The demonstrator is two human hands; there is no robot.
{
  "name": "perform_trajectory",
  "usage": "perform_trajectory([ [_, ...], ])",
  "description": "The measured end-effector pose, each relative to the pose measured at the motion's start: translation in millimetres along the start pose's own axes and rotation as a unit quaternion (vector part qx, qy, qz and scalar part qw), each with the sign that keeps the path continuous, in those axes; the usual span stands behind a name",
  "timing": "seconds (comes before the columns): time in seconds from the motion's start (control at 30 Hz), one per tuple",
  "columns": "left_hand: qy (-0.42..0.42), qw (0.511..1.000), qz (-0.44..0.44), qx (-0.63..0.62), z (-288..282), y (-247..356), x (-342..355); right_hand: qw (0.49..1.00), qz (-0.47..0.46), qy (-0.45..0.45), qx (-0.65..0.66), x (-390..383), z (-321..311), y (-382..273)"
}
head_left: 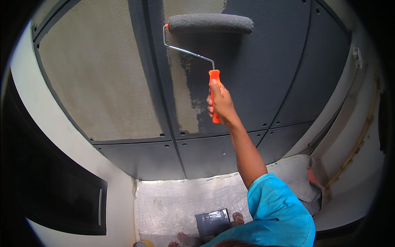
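My right hand (222, 101) is closed around the orange handle of a paint roller (210, 24), thumb along its upper part. The roller's long cover is coated dark grey and lies sideways near the top of a panelled wall (263, 78). Dark grey paint covers most of the panel under it. A brownish unpainted strip (180, 90) with a ragged edge runs down that panel's left side. The panel to the left has a large brownish area (94, 78) framed by dark grey edges. My left hand is out of view.
A black paint tray (212, 222) sits on the pale floor covering (173, 201) beside my feet. The rim of a yellow bucket (142, 243) shows at the lower edge. At left is a dark door (61, 185); at right, a cable (341, 107) hangs along the wall.
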State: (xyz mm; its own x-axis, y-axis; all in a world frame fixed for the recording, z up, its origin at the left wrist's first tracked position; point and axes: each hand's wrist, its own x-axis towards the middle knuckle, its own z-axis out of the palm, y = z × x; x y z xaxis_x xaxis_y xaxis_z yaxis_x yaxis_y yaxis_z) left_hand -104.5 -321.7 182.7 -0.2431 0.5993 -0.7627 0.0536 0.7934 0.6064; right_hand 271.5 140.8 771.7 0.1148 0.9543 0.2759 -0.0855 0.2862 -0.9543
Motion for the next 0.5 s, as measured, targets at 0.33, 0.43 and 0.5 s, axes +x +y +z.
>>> perform_trajectory([
  [0.33,-0.021,0.998,0.043,0.035,17.3,-6.7,38.6,0.996,-0.083,-0.003,-0.012,74.6,36.6,-142.7],
  [0.43,-0.019,0.998,0.053,0.039,14.4,-10.0,42.0,0.995,-0.098,0.005,-0.019,88.9,41.5,-164.8],
  [0.5,-0.016,0.997,0.061,0.041,13.5,-11.1,44.4,0.996,-0.086,-0.002,-0.010,82.4,42.1,-161.5],
])
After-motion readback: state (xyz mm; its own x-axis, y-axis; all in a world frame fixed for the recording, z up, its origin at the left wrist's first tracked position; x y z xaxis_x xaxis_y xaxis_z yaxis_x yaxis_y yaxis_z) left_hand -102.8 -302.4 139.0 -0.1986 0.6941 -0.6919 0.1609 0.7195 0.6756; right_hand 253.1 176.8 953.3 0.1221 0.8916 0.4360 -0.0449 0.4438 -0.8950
